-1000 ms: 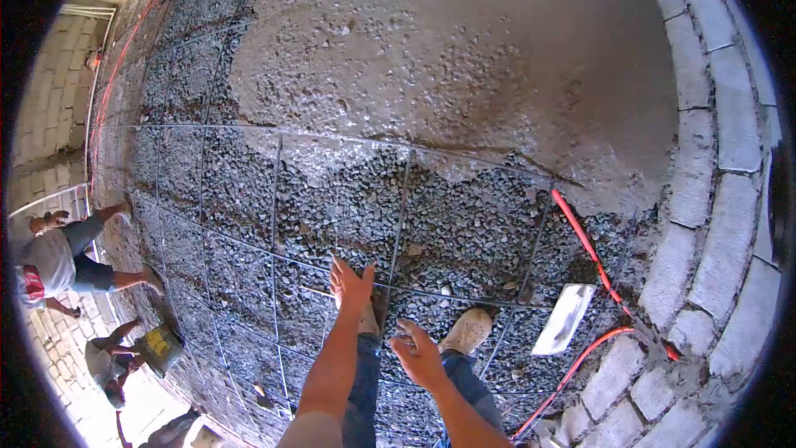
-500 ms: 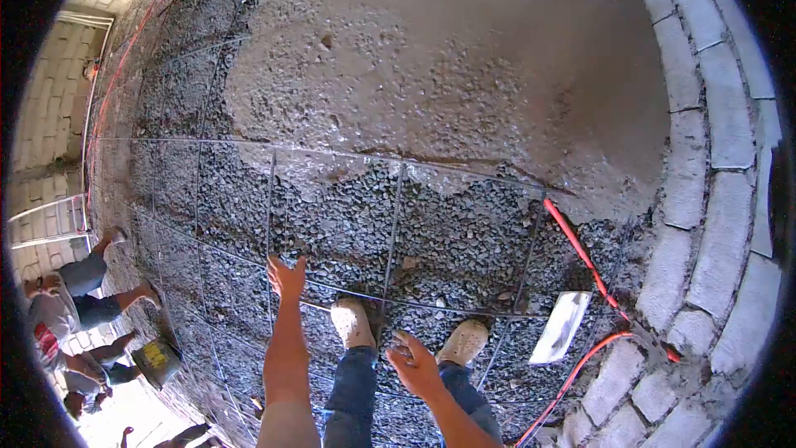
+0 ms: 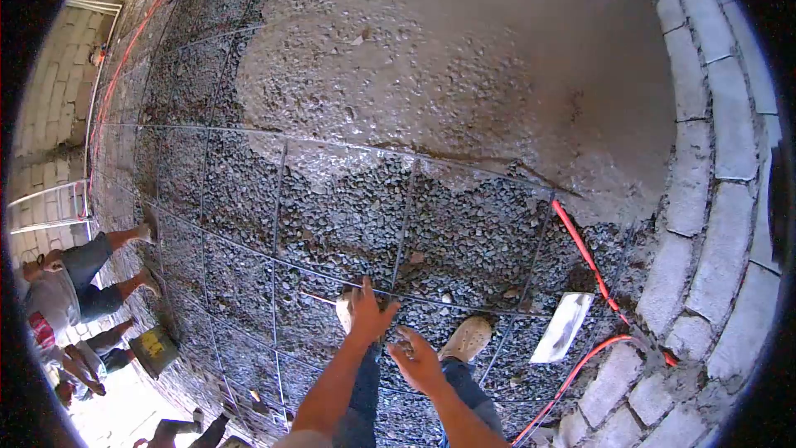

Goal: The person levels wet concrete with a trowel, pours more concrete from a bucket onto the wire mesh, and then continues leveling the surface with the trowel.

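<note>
My left hand (image 3: pixel 369 315) is in front of my left shoe, fingers stretched out and thumb apart, holding nothing. Close beside it is my right hand (image 3: pixel 417 358), fingers loosely bent and apart, with nothing visible in it. Beneath both hands lies dark gravel (image 3: pixel 348 216), crossed by a grid of thin steel bars (image 3: pixel 403 224). Wet concrete (image 3: pixel 373 83) covers the gravel farther ahead. To the right of my right shoe (image 3: pixel 466 338) rests a flat, shiny rectangular plate (image 3: pixel 562 328), which looks like a trowel blade; no handle shows.
Orange conduit (image 3: pixel 585 250) runs over the gravel at right, and another orange length (image 3: pixel 572 377) curves near the block wall (image 3: pixel 692 174). At left are several people, including one in a grey shirt (image 3: pixel 56 294), and a bucket with yellow marking (image 3: pixel 155 350).
My left hand has swung right, from the left of my shoe to in front of it, close to my right hand. My right hand has barely moved. The view has shifted slightly.
</note>
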Available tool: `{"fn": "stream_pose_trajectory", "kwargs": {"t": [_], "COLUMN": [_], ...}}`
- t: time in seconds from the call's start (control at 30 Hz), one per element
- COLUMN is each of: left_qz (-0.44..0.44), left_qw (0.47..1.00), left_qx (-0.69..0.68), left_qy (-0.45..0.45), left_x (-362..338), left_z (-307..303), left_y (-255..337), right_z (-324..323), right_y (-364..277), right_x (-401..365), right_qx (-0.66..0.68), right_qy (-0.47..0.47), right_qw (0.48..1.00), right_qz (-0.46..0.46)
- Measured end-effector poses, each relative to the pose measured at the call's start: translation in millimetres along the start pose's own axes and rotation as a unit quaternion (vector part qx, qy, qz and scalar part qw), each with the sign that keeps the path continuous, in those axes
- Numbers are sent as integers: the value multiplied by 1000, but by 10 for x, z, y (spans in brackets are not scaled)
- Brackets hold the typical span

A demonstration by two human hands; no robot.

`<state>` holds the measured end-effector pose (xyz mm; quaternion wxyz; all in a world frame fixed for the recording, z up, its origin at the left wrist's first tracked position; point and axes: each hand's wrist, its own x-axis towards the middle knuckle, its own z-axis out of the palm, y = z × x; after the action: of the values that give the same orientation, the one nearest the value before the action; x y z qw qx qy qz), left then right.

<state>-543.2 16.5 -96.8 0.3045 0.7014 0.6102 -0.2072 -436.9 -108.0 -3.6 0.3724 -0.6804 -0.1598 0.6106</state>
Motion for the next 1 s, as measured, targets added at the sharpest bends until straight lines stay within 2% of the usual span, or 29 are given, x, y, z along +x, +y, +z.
{"fn": "stream_pose_trajectory", "kwargs": {"t": [0.07,0.13,0.17,0.2,0.23,0.3,0.37,0.5,0.57,0.6,0.7,0.77,0.83,0.9,0.93,1.0], "left_qz": [56,5,26,13,-43,-47,-136,-194,-216,-182,-169,-192,-69,41,40,-22], "left_qw": [996,984,971,960,959,958,968,963,965,971,977,980,997,997,997,991], "left_qx": [-64,-10,-41,-7,24,-8,-16,-32,-90,-88,-87,-55,-14,-35,-34,-131], "left_qy": [28,175,233,280,279,283,211,182,116,125,95,-15,5,54,55,-15], "left_x": [-55,220,416,587,727,983,1075,1212,1213,1210,1084,760,398,-41,-158,-323], "left_z": [-11,237,179,77,-70,-248,-455,-489,-512,-449,-342,-411,-2,260,300,322], "left_y": [-13,-456,-714,-887,-991,-1262,-1214,-1170,-1129,-1170,-930,-385,-157,128,183,222], "right_z": [-8,-31,-32,-30,-36,-66,-78,-93,-79,-76,-75,-42,-31,-75,-82,-94], "right_y": [38,32,16,-5,-12,0,20,-11,-61,-87,-117,-58,-48,-137,-112,11], "right_x": [2,8,-7,-28,-40,-43,-56,-71,-78,-76,-81,-69,-57,-43,-43,-7], "right_qx": [-4,-1,0,4,6,-17,-42,-40,-11,-10,-1,6,0,2,3,-21], "right_qy": [11,5,6,10,15,11,6,10,11,10,1,12,17,-3,-5,10], "right_qw": [1000,1000,1000,1000,1000,999,998,998,999,999,1000,1000,1000,999,999,998], "right_qz": [-21,-13,-12,-17,-22,-30,-40,-38,-49,-50,-22,-27,-25,-34,-35,-56]}}
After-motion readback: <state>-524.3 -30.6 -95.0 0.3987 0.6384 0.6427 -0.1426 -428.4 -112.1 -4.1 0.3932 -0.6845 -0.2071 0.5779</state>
